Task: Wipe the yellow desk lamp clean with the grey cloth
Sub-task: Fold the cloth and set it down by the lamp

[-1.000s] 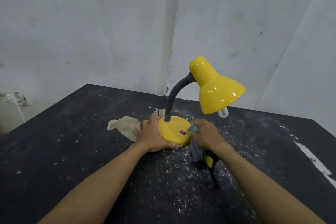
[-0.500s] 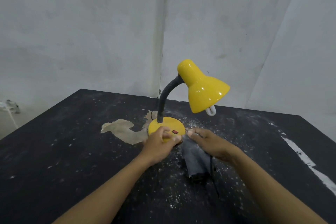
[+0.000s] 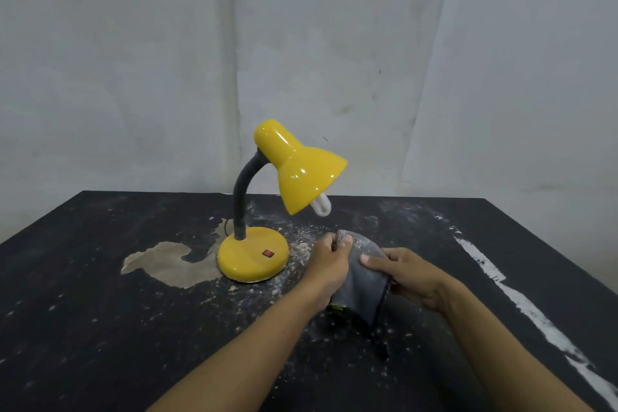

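Note:
The yellow desk lamp [image 3: 294, 170] stands upright on the black table, with a grey flexible neck, a round yellow base [image 3: 249, 256] carrying a red switch, and a white bulb under the shade. Just right of the base, both hands hold the grey cloth [image 3: 363, 281] above the tabletop. My left hand [image 3: 329, 269] grips its upper left edge. My right hand [image 3: 409, 274] pinches its right side, thumb on top. Neither hand touches the lamp. A dark cord and a bit of yellow hang below the cloth.
The black table [image 3: 100, 311] is dusted with white powder around the lamp and hands. A tan patch of worn surface [image 3: 167, 264] lies left of the base. A white streak [image 3: 521, 301] runs along the table's right side. Grey walls stand close behind.
My left hand has left the lamp base and moved right onto the cloth. Both hands lifted the cloth away from the base. The view has shifted, with the lamp now further left.

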